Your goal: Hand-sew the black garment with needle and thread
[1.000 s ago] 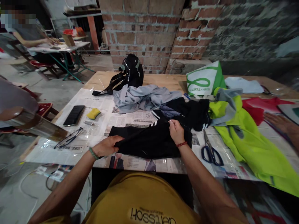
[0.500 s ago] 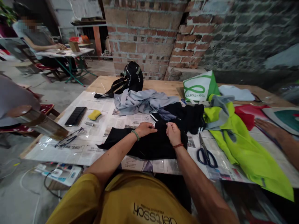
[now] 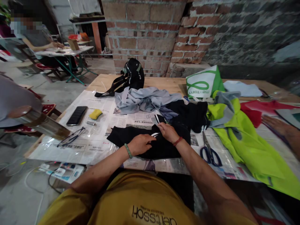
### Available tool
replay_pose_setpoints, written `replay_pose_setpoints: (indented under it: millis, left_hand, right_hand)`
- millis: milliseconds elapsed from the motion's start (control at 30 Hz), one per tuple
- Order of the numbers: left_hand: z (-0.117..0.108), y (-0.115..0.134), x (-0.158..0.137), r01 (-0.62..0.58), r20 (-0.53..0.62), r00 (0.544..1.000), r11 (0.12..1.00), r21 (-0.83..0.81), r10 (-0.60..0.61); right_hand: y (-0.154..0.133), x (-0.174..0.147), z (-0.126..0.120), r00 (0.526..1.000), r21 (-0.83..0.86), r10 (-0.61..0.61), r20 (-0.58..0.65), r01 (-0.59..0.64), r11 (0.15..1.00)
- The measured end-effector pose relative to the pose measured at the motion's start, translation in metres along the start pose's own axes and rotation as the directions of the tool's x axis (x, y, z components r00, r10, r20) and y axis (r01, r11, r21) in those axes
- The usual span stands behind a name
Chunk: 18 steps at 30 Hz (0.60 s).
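Your left hand [image 3: 140, 144] rests on the black garment [image 3: 164, 150], fingers half bent with a gap to the thumb; I can't tell whether they grip any cloth. The fingers of your right hand [image 3: 168, 132] look pinched together on its white-striped edge, just beyond and right of the left ones. The garment lies bunched under both, so a thin pinch could slip and leave the edge crooked. Well right of the right fingers lie the scissors [image 3: 208, 146], blades away from you; a sideways sweep of that hand could knock them. Left of the left fingers, the small cylinder [image 3: 91, 123] could roll if dragging cloth shifts the newspaper [image 3: 100, 132]. Beyond the right fingers, dark cloth [image 3: 197, 115] seems to crowd the garment; black against black, you could catch the wrong layer.
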State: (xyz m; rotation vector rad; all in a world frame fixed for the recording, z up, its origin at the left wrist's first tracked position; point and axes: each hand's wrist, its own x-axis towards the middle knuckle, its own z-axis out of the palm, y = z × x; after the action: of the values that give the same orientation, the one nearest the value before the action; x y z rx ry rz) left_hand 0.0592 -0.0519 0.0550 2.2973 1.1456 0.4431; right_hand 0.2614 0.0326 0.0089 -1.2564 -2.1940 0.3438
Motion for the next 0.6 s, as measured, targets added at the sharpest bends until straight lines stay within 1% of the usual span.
replay_pose_setpoints:
  millis: [67,100,133,167,200,267,300,333,367,400,433,467,500,567,600]
  left_hand:
    - [-0.010,-0.016,-0.004,0.129,-0.061,0.991,0.980,0.152,-0.121]
    - [-0.018,-0.025,-0.003,0.219,-0.107,0.974,0.946,0.237,-0.199]
    - [-0.027,-0.032,0.000,0.294,-0.143,0.955,0.904,0.310,-0.261]
    - [-0.038,-0.038,0.004,0.342,-0.176,0.939,0.865,0.368,-0.296]
    - [-0.051,-0.043,0.011,0.368,-0.224,0.928,0.835,0.408,-0.299]
    - [-0.078,-0.046,0.023,0.382,-0.354,0.907,0.798,0.466,-0.228]
    - [-0.091,-0.045,0.028,0.390,-0.436,0.884,0.785,0.481,-0.171]
    - [-0.102,-0.043,0.031,0.371,-0.493,0.864,0.787,0.493,-0.098]
    - [-0.110,-0.041,0.031,0.333,-0.526,0.850,0.800,0.499,-0.026]
    - [-0.113,-0.040,0.029,0.276,-0.532,0.846,0.821,0.500,0.040]
    - [-0.112,-0.040,0.024,0.195,-0.501,0.860,0.845,0.498,0.097]
    - [-0.107,-0.042,0.018,0.113,-0.458,0.878,0.871,0.478,0.138]
    - [-0.097,-0.045,0.009,0.055,-0.421,0.894,0.894,0.444,0.154]
    - [-0.069,-0.056,-0.009,-0.030,-0.301,0.942,0.931,0.365,0.148]
    - [-0.053,-0.063,-0.018,-0.045,-0.235,0.964,0.947,0.319,0.125]
  right_hand:
    - [0.005,0.016,-0.006,0.985,-0.013,0.053,-0.161,-0.055,0.998]
    - [0.006,0.028,-0.013,0.965,-0.009,0.074,-0.252,-0.078,0.997]
    - [0.006,0.041,-0.022,0.937,0.001,0.092,-0.336,-0.097,0.995]
    - [0.005,0.055,-0.034,0.905,0.010,0.107,-0.412,-0.113,0.994]
    - [0.003,0.068,-0.046,0.869,0.018,0.115,-0.481,-0.121,0.992]
    - [-0.004,0.089,-0.071,0.765,0.055,0.137,-0.629,-0.132,0.990]
    - [-0.008,0.093,-0.082,0.704,0.080,0.148,-0.694,-0.129,0.988]
    - [-0.012,0.092,-0.090,0.645,0.103,0.156,-0.748,-0.119,0.988]
    - [-0.015,0.086,-0.095,0.592,0.123,0.161,-0.790,-0.105,0.987]
    - [-0.016,0.075,-0.096,0.549,0.138,0.167,-0.819,-0.093,0.986]
    - [-0.016,0.059,-0.092,0.532,0.147,0.170,-0.830,-0.085,0.985]
    - [-0.015,0.040,-0.085,0.537,0.170,0.197,-0.820,-0.101,0.980]
    - [-0.012,0.019,-0.075,0.566,0.195,0.242,-0.788,-0.143,0.970]
    - [-0.004,-0.023,-0.049,0.645,0.223,0.332,-0.689,-0.248,0.943]
    - [0.000,-0.041,-0.036,0.672,0.221,0.375,-0.638,-0.306,0.926]
